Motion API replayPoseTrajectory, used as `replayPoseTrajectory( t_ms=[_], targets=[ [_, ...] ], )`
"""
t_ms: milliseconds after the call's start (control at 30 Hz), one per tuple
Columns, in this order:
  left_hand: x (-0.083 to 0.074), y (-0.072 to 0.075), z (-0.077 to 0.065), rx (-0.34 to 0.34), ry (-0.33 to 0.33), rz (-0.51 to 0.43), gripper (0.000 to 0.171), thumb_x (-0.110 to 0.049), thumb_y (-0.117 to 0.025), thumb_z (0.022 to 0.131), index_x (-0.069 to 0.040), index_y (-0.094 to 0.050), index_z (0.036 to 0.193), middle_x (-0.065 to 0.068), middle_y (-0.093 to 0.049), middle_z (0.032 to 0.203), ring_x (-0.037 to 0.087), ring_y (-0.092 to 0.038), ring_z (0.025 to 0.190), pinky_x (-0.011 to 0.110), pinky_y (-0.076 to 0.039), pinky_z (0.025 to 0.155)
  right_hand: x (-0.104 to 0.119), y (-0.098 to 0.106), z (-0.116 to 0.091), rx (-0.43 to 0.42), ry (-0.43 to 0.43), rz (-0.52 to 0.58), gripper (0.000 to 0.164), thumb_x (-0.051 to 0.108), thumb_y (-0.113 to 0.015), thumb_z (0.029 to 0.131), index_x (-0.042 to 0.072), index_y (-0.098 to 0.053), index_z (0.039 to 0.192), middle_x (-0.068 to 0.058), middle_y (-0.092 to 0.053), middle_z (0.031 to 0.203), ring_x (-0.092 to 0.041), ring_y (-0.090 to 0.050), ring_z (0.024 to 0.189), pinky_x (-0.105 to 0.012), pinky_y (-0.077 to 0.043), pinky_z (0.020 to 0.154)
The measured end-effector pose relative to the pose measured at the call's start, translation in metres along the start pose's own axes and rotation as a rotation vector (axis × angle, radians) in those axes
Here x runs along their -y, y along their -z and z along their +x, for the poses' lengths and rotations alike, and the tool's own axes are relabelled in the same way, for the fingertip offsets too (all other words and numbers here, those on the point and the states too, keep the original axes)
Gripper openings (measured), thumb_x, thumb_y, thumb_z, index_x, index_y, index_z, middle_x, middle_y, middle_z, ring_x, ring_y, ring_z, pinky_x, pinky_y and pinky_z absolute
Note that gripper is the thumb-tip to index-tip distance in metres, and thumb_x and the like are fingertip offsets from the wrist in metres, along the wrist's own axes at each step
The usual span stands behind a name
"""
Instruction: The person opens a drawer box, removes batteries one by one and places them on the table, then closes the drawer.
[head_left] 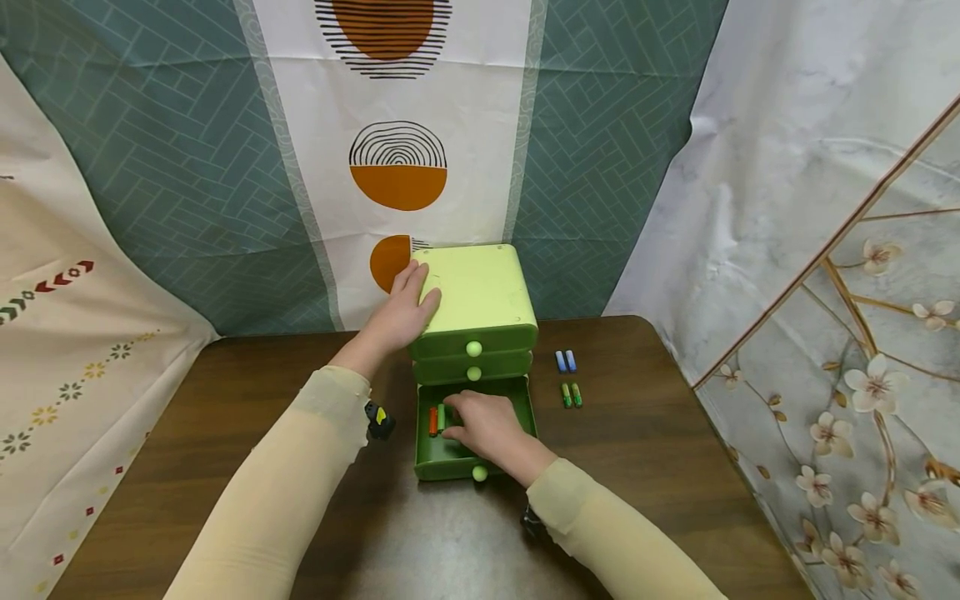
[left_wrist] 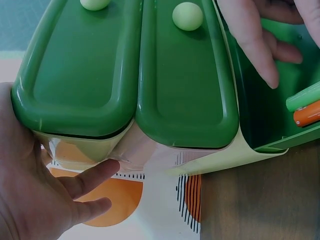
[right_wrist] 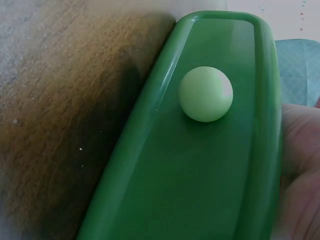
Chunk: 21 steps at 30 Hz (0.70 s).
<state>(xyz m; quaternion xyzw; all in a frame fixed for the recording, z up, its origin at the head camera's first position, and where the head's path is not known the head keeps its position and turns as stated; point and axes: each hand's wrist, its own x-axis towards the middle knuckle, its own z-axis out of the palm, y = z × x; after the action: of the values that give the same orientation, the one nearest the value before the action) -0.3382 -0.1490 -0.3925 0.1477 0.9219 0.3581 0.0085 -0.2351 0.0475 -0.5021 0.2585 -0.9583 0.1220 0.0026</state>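
A small green drawer cabinet (head_left: 474, 287) with a pale lime top stands on the table, its bottom drawer (head_left: 450, 468) pulled out. My left hand (head_left: 401, 312) rests on the cabinet's top left edge, fingers spread over the top and side. Inside the drawer reaches my right hand (head_left: 487, 423), its fingers relaxed and nothing visible between them. Just left of those fingertips, an orange battery (head_left: 432, 422) and a light green battery (head_left: 441, 417) lie side by side. The drawer's round knob (right_wrist: 206, 94) shows close up in the right wrist view, with part of the right palm beside it.
To the cabinet's right, two blue-and-white batteries (head_left: 566, 361) lie on the brown table (head_left: 637, 467), with two green batteries (head_left: 572, 395) nearer to me. The two upper drawers (left_wrist: 187, 75) are closed. A patterned curtain (head_left: 300, 167) hangs behind the cabinet.
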Motion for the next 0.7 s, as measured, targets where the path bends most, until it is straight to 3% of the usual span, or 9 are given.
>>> replayPoseTrajectory(
  t_ms=[433,700],
  targets=[
    [-0.001,0.0,0.0,-0.002,-0.008,-0.004,0.076,-0.052,-0.031,0.118,-0.012,-0.01,0.179,0.006,0.004,0.185,0.036,-0.011,0.169,0.061,-0.021,0.131,0.002,-0.01,0.01,0.055,-0.03,-0.027,0.059,0.047,-0.085,0.098,0.017,-0.072,0.147,0.002,-0.076,0.118,-0.015,-0.074,0.104,-0.039,-0.061,0.081],
    [0.0,0.001,0.0,0.0,0.001,-0.005,0.076,-0.053,-0.032,0.118,-0.014,-0.01,0.18,0.004,0.005,0.185,0.036,-0.012,0.169,0.061,-0.021,0.131,0.003,-0.013,0.014,0.052,-0.038,-0.029,0.06,0.046,-0.087,0.097,0.015,-0.072,0.146,0.0,-0.076,0.119,-0.017,-0.074,0.104,-0.04,-0.062,0.081]
  ],
)
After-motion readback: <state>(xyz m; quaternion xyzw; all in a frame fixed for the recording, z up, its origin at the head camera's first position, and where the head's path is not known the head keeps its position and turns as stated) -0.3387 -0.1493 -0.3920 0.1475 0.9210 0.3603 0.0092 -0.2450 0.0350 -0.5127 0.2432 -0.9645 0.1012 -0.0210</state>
